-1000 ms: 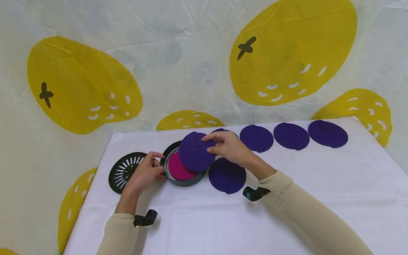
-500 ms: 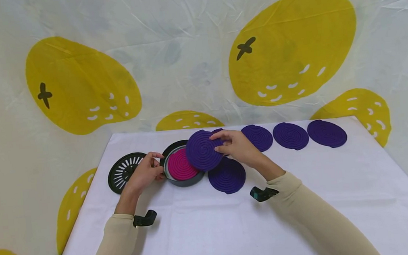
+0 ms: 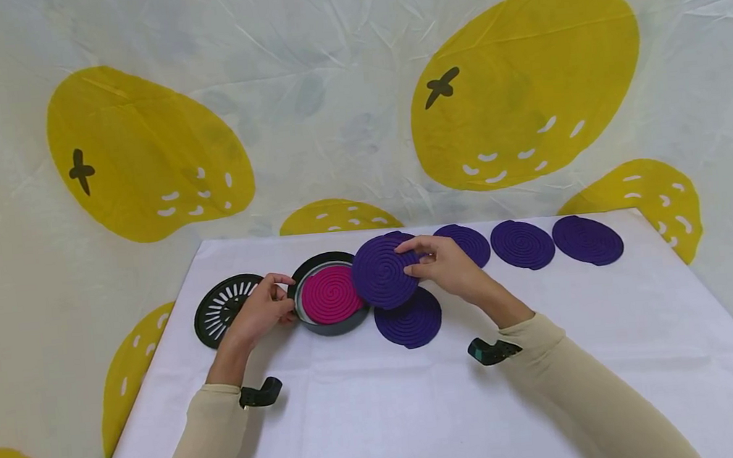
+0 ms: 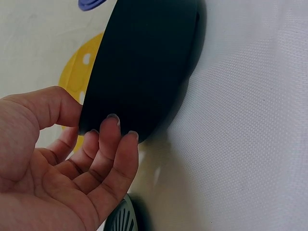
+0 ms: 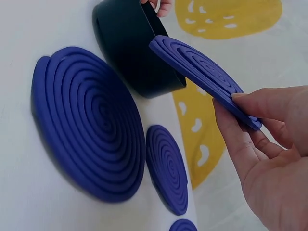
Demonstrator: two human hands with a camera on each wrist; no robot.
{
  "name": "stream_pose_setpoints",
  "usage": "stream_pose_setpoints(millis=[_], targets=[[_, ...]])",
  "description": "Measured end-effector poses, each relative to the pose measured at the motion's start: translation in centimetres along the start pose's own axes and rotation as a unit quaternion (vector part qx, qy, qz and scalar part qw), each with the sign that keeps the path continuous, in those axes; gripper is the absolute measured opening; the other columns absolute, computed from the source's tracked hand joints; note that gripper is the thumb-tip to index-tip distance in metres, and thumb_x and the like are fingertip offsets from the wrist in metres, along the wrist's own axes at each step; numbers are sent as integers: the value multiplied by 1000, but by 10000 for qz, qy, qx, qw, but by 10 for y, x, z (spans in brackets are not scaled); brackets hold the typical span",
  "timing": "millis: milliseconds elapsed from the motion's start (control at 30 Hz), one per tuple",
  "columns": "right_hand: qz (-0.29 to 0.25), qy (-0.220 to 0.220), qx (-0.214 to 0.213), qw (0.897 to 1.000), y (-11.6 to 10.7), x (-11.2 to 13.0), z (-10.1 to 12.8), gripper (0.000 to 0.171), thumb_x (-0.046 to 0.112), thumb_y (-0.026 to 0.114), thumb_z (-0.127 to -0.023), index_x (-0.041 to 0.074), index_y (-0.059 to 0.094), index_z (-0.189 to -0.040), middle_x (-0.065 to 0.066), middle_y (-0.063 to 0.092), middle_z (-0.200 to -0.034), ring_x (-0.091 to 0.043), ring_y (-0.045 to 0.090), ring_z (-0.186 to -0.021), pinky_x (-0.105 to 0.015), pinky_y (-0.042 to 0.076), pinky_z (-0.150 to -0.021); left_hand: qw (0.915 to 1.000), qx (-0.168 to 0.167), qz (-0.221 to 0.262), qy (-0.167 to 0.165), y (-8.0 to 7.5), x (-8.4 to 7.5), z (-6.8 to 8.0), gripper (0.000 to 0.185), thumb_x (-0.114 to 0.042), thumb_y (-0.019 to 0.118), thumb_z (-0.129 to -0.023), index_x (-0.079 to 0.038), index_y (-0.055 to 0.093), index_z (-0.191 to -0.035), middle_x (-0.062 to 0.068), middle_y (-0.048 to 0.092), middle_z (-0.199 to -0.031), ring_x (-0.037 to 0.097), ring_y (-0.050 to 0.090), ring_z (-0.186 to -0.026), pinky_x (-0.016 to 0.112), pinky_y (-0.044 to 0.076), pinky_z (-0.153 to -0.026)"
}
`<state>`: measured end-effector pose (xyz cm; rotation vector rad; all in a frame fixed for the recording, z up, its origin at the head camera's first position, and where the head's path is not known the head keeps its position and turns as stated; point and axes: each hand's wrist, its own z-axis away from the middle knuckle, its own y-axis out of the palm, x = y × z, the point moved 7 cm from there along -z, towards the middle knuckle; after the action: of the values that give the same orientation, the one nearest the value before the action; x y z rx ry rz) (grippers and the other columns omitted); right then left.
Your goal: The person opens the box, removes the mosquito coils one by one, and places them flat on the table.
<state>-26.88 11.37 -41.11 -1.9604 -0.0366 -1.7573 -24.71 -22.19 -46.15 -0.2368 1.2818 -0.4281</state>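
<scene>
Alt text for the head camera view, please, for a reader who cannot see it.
A person's right hand holds a purple spiral coil above the table, beside a round black tin with a pink coil inside, which the left hand grips. More purple coils and a slotted black lid lie on the white tablecloth.

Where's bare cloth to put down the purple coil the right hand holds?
Free: the near half of the white cloth, in front of the black holder and between both sleeves. Crowded: the far strip, from the slotted lid through the purple coils to the right end.
</scene>
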Motion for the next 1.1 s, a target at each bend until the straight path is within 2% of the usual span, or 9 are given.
stream_pose_setpoints(millis=[167, 400, 600, 767, 1000, 1100], targets=[[34, -31, -60, 10000, -11, -5, 4, 36, 4, 75, -89, 5, 69, -125, -12, 60, -101, -10, 49, -67, -26, 56, -69, 10000, 40, 18, 54, 1, -1, -1, 45, 5, 54, -94, 1, 42, -138, 11, 47, -88, 27, 64, -78, 47, 57, -78], [232, 22, 28, 9997, -21, -8, 11, 36, 5, 74, -90, 8, 69, -125, -13, 64, -124, -13, 56, -76, -24, 54, -69, 9998, 19, 84, 157, 1, 0, 1, 45, 1, 56, -95, -3, 43, -138, 9, 48, -88, 24, 65, -76, 39, 57, -73], [197, 7, 122, 9997, -28, -13, 16, 37, 3, 74, -90, 6, 68, -126, -17, 66, -118, -13, 60, -80, -22, 55, -71, 9999, -18, 20, 140, 0, 2, -1, 43, 1, 57, -94, -4, 44, -135, 10, 48, -89, 24, 65, -76, 35, 57, -71], [221, 77, 163, 9996, -33, -20, 19, 38, 5, 74, -90, 6, 67, -127, -18, 65, -111, -11, 60, -78, -22, 55, -72, 9999, -10, 25, 141, 0, 1, -1, 43, 0, 57, -94, -4, 44, -135, 10, 48, -89, 24, 65, -76, 34, 57, -71], [432, 154, 199, 9987, -40, -26, 28, 36, 9, 74, -91, 11, 68, -127, -13, 64, -118, -14, 57, -77, -24, 54, -71, 9999, 107, 40, 98, 2, -31, 23, 44, 6, 54, -94, 4, 42, -136, 13, 48, -88, 27, 65, -77, 43, 58, -77], [436, 170, 187, 9987, -42, -29, 31, 37, 9, 75, -91, 11, 67, -126, -13, 64, -123, -14, 58, -78, -25, 55, -72, 9999, 106, 37, 129, 3, -31, 23, 43, 6, 53, -94, 5, 42, -135, 13, 48, -87, 27, 65, -76, 41, 58, -75]])
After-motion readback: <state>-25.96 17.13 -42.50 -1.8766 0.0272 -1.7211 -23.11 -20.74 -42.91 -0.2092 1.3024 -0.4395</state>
